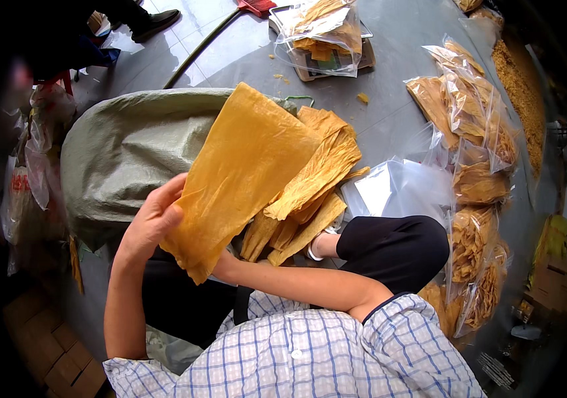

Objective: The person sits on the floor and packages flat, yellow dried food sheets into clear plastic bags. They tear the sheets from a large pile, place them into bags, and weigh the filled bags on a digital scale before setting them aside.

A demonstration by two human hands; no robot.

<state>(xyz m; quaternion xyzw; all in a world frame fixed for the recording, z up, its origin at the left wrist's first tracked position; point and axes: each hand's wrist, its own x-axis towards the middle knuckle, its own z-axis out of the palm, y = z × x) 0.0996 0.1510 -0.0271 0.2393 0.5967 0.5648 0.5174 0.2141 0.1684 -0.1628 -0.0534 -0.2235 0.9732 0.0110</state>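
Observation:
A broad, yellow-brown sheet [248,164], like dried tofu skin, is held up in front of me. My left hand [156,214] grips its left edge, thumb on the near face and fingers mostly behind. My right forearm crosses my lap, and only the wrist end of my right hand [224,264] shows at the sheet's lower edge. The rest is hidden behind it, so its grip cannot be seen. Beyond the raised sheet lies a pile of folded, wrinkled sheets [321,159], beside a large grey-green woven sack [129,154].
Clear plastic bags [398,186] lie right of the pile. Several filled bags [480,174] line the right side. A bagged bundle [326,30] rests on a scale [308,72] ahead. A red broom [256,6] and another person's shoe [156,25] are at the top.

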